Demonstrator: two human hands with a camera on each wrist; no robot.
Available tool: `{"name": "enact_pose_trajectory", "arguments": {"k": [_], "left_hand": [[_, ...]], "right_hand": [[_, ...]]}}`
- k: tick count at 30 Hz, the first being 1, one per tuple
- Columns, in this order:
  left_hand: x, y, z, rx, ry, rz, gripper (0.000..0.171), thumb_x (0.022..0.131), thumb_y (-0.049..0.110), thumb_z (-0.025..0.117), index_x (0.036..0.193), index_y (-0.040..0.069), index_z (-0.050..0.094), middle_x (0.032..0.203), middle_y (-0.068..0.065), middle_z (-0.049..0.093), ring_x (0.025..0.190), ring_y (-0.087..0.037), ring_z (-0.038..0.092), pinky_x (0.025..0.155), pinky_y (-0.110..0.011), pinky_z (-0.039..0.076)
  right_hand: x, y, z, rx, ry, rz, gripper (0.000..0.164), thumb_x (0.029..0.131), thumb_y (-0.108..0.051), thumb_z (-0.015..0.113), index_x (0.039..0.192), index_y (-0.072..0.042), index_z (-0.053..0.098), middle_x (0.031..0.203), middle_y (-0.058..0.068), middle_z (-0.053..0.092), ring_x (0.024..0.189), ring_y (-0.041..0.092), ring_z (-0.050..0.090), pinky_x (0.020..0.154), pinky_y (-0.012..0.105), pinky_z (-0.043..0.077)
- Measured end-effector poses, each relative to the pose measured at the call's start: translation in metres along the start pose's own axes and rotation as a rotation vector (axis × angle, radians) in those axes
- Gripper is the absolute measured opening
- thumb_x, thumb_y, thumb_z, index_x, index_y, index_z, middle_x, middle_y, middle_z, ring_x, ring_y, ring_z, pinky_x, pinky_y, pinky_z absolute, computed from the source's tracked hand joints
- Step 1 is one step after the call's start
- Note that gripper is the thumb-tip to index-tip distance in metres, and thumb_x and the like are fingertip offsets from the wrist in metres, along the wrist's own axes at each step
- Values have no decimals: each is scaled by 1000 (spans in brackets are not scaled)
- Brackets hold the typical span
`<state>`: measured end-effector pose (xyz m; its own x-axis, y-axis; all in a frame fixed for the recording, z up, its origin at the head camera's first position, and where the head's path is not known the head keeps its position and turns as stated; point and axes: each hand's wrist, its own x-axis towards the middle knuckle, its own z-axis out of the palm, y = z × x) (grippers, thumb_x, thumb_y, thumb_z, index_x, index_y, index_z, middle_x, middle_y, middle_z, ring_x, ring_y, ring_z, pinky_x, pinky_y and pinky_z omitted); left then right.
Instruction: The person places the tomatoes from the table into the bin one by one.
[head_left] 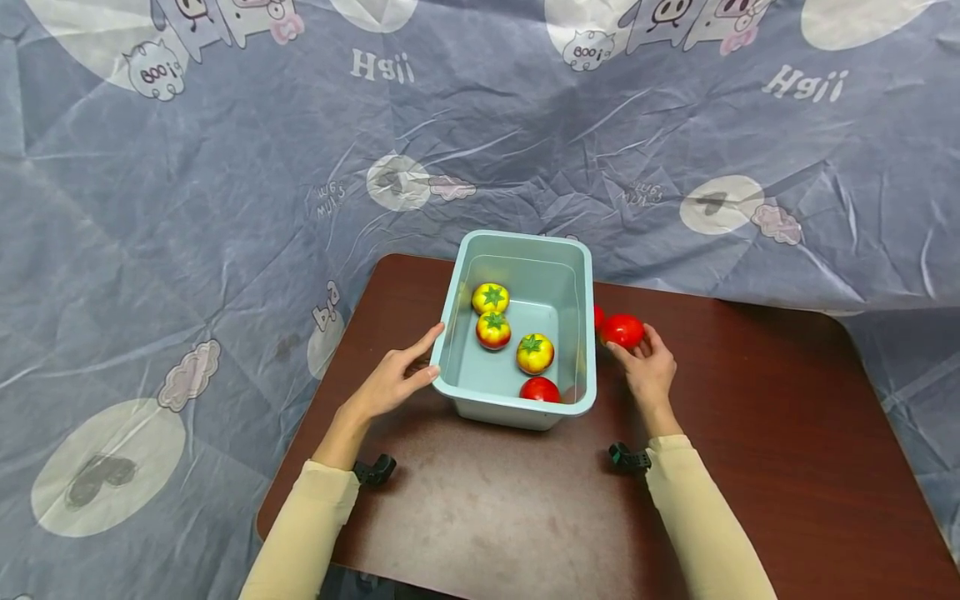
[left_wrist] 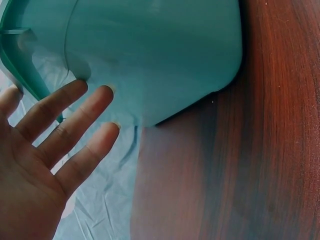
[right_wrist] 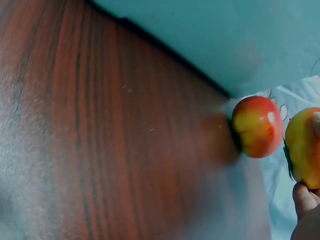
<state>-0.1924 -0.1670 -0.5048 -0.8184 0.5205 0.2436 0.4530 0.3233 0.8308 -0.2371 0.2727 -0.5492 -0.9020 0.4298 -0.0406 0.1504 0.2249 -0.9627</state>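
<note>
A pale blue-green plastic bin (head_left: 468,400) stands on the table. Inside it lie several red-and-yellow tomatoes, one of them a tomato (head_left: 535,354) with its star-shaped green leaves facing up. At the bin's left rim is my left hand (head_left: 390,379), index finger and thumb touching the edge. The left wrist view shows other fingers (left_wrist: 75,125) extended along the outer wall. My right hand (head_left: 651,371) pinches a tomato (head_left: 623,331) just right of the bin, green leaves showing beneath it in the right wrist view. Another tomato (right_wrist: 257,127) sits on the table beside the bin wall.
The brown wooden table (head_left: 765,433) extends to the right and in front of the bin. A wrinkled grey-blue printed sheet (head_left: 247,208) hangs behind and to the left of the table. Each wrist wears a black strap camera (head_left: 375,471).
</note>
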Motion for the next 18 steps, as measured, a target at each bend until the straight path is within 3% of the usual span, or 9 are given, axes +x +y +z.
{"name": "enact_pose_trajectory", "arguments": {"k": [6,11,14,18], "left_hand": [[1,0,0,-16,5,17,67,97,17,58,156,22,25,127,-20,64,104,-24,69,81,-32,57],[1,-1,0,-5,5,12,67,98,20,57,156,24,24,128,-20,64,104,-17,68,81,-37,57],[0,0,0,12,7,12,66,98,23,57,156,25,24,126,-17,66,99,-15,68,80,-34,56],[0,0,0,16,17,23,66,98,24,56,156,23,25,124,-16,66,97,-22,69,79,-29,56]], "right_hand": [[-4,-16,-2,26,-1,-51,84,77,-23,84,148,-10,42,147,13,49,131,29,53,105,35,42],[-8,-28,-3,20,-2,-84,83,77,-24,84,148,-13,43,148,11,49,130,29,54,102,34,44],[-10,-35,-4,19,-4,-98,83,77,-23,84,148,-14,43,148,10,49,130,28,54,101,34,44],[-13,-44,-4,44,-2,-125,83,75,-20,85,147,-15,44,148,10,49,129,29,55,100,34,45]]}}
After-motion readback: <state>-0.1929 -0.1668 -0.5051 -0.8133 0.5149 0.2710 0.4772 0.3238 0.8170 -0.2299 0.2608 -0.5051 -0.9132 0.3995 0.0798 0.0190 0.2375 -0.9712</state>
